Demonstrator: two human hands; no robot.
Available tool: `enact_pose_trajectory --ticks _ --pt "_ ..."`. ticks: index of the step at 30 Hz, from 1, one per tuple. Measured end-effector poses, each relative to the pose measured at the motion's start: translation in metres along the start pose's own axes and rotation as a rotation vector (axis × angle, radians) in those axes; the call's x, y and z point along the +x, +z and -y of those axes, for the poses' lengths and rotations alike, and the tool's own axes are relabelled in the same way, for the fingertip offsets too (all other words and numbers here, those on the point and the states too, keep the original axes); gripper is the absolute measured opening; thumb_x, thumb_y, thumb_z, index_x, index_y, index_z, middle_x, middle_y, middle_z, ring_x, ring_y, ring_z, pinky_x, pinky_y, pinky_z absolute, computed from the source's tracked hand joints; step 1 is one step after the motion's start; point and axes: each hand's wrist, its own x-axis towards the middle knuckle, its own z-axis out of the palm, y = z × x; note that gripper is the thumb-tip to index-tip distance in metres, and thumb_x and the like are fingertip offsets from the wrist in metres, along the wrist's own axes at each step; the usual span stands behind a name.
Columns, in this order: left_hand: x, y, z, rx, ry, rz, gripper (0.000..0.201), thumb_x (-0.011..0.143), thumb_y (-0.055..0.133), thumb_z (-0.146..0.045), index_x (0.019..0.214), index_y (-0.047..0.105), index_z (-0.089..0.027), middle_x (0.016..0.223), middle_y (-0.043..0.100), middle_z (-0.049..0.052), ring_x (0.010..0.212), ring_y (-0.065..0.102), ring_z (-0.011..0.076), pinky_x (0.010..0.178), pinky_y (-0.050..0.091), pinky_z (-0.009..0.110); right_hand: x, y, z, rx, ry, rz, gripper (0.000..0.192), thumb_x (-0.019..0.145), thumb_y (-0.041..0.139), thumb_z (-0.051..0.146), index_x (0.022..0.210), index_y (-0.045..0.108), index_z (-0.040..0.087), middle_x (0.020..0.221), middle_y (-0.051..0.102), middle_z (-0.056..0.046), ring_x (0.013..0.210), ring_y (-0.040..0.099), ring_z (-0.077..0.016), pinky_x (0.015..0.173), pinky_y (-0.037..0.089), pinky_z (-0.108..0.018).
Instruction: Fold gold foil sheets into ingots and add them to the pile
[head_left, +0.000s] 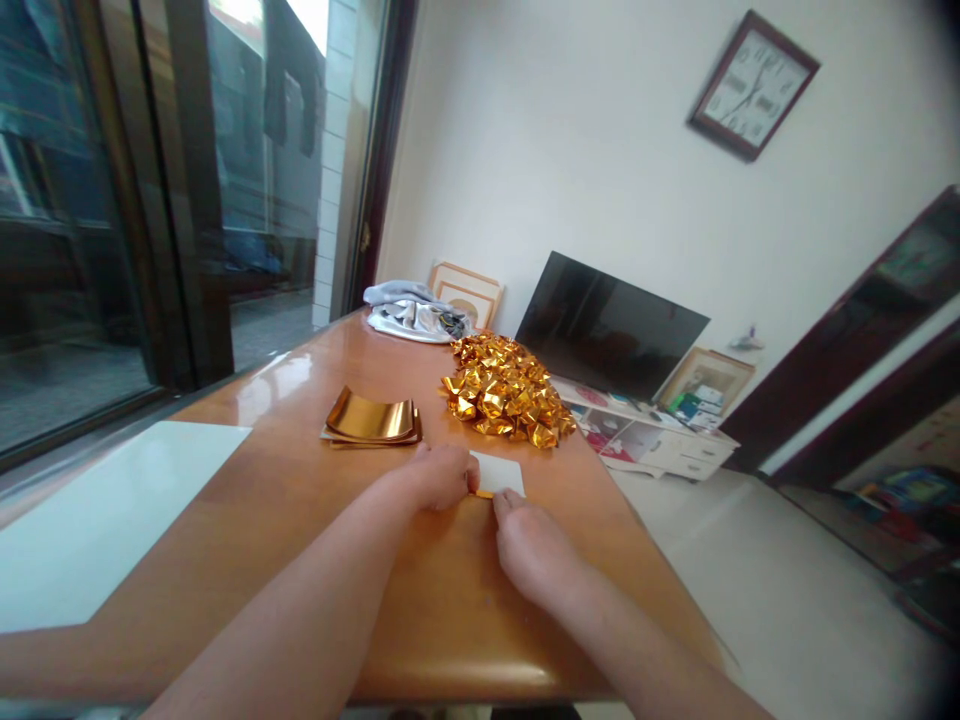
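Observation:
A small sheet of gold foil paper [499, 473] lies on the table with its white side up, and a narrow gold strip shows along its near edge. My left hand [444, 477] grips the sheet's left end with curled fingers. At the near right edge, my right hand [529, 535] has its fingertips closed on the same sheet. Just beyond my left hand rests a stack of curled gold foil sheets [373, 417]. Farther right is a heap of folded gold foil pieces [510, 390].
The glossy wooden table [300, 510] carries a white sheet [112, 510] at left and a grey-silver cloth bundle [416, 312] at its far end. Beyond stand a television [607, 325] and a low white cabinet [660, 445]. Glass doors [262, 200] line the left side.

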Motion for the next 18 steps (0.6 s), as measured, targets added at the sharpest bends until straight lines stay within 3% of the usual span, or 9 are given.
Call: enact_pose_trajectory --ticks 5,11,18 --pt "0.001 -0.002 0.002 -0.034 -0.029 0.016 0.027 0.081 0.055 -0.021 0.09 0.077 -0.034 0.104 0.075 0.001 0.104 0.063 0.0256 0.099 0.039 0.045 0.001 -0.006 0.006 -0.11 -0.067 0.062 0.05 0.088 0.039 0.008 0.136 0.051 0.011 0.116 0.064 -0.021 0.099 0.065 -0.0284 0.084 0.048 -0.035" --pt "0.001 -0.004 0.003 -0.066 -0.037 0.016 0.026 0.08 0.056 -0.021 0.088 0.078 -0.033 0.1 0.076 0.002 0.101 0.065 0.0256 0.098 0.041 0.045 0.003 -0.013 0.008 -0.18 -0.119 0.097 0.055 0.087 0.041 0.01 0.142 0.048 0.01 0.11 0.066 -0.023 0.093 0.066 -0.0299 0.078 0.049 -0.036" --pt "0.004 0.002 0.007 -0.086 -0.054 -0.009 0.022 0.077 0.059 -0.021 0.086 0.078 -0.029 0.095 0.076 0.003 0.098 0.065 0.0243 0.094 0.044 0.039 0.007 -0.021 0.011 -0.188 -0.172 0.148 0.071 0.084 0.046 0.009 0.154 0.033 0.015 0.104 0.07 -0.02 0.092 0.066 -0.0302 0.074 0.049 -0.034"
